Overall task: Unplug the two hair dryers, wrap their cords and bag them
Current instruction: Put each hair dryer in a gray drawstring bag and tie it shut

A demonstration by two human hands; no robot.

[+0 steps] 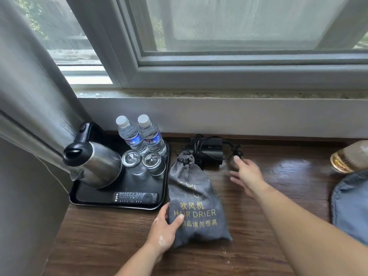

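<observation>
Left hand (165, 230): I saw it gripping the grey bag's (196, 196) near-left edge, thumb on top.
Right hand (248, 174): fingers spread, released, holding nothing, just near of the black hair dryer (211, 152).
Hair dryer: cord looped over it, far on the desk (278, 196), beside the bag's drawn mouth.

**Two bare forearms**

Both forearms are bare from the bottom edge of the view to the fingertips. The left hand (165, 230), at the lower left corner of the bag (196, 198), shows a short, plain thumbnail. The right hand (247, 174), up and to the right of the bag, is blurred at the fingers, so its nails cannot be made out.
</observation>
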